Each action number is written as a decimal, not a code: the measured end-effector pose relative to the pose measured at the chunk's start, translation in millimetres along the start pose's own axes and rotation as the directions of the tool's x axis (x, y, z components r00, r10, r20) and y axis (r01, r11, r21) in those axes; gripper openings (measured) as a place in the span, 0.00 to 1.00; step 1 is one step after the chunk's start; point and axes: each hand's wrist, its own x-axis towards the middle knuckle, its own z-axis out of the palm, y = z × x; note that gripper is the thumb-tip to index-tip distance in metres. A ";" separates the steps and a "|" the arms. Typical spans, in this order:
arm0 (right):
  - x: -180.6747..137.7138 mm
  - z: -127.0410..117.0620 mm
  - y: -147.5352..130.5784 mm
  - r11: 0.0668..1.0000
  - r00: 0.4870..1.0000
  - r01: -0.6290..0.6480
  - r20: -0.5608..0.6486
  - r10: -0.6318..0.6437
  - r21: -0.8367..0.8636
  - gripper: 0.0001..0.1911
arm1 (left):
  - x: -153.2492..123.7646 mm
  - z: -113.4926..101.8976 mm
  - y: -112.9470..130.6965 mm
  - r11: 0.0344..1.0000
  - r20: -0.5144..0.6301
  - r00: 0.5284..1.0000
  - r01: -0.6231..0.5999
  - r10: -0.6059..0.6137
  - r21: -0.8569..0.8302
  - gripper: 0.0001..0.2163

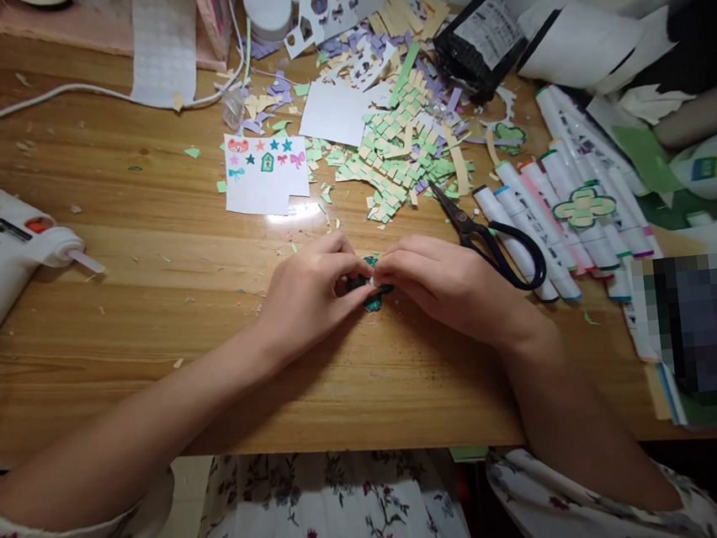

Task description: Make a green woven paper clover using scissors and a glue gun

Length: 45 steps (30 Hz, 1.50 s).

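A small dark green piece point(373, 302) lies low over the wooden table point(221, 291) between my hands; its exact kind is hard to make out. My left hand point(313, 286) pinches its left side with thumb and forefinger. From the other side, my right hand point(439, 278) has its fingers closed on the right part. The fingertips nearly meet over the piece and cover its middle. Beyond my right hand rest black-handled scissors point(489, 244). A white paper point(266, 176) with small coloured drawings of stars, bows and a bear sits past my left hand.
Green and cream woven paper scraps point(395, 155) are heaped at the back. Several white markers point(538, 226) lie at right, with a flower-shaped woven paper piece point(584, 207) on them. A glue gun point(14, 243) occupies the left. A white cable point(75, 89) crosses behind.
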 end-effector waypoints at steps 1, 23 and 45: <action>0.1 -0.1 -0.3 1.000 1.000 -0.004 0.015 0.004 -0.005 0.08 | 0.1 0.0 0.2 1.000 0.001 1.000 0.000 0.000 0.003 0.05; -2.3 6.2 6.7 0.999 0.999 -0.037 0.035 0.036 0.020 0.08 | -0.2 -0.4 0.8 0.997 0.015 0.999 -0.040 0.039 0.073 0.06; -1.1 1.0 5.4 0.993 0.999 -0.015 -0.048 0.021 0.114 0.07 | -0.3 0.2 0.2 0.998 0.006 0.999 -0.034 0.034 0.061 0.05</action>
